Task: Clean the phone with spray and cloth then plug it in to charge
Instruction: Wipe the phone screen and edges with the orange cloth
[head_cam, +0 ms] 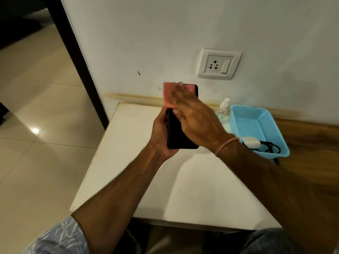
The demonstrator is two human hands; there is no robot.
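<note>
Phone: a black phone point(180, 133) stands nearly upright above the white surface point(165, 189), in front of the wall and clear of the tabletop.
Left hand: the left hand point(161, 136) is closed around the phone's lower left edge, palm cupping the bottom corner, fingers hidden behind the body.
Right hand: the right hand point(194, 116) lies flat over the phone's face, fingers spread and blurred, pressing a pink cloth point(169, 94) against the upper part of the glass.
Handling, phone: judged rigid, smooth and slippery once sprayed, with a glass face that would crack if dropped; best held by its long edges near the lower end, as it is here, leaving the face free.
Handling, cloth: judged soft and light, folding under the fingers; it needs a flat palm rather than a pinch.
Spray: a clear spray bottle point(224, 107) stands on the surface just right of the right hand, touching or nearly touching a blue basket point(242, 112).
Charger: a white adapter point(250, 142) and black cable point(269, 145) lie in the basket, just beyond the right wrist.
Socket: a wall socket point(219, 63) with its switch sits above both hands, nothing plugged in.
Writing: a dark mark on the basket's far rim is too small to read; no brand or label is legible anywhere.
Stage: wiping appears under way; charging not yet begun.
</note>
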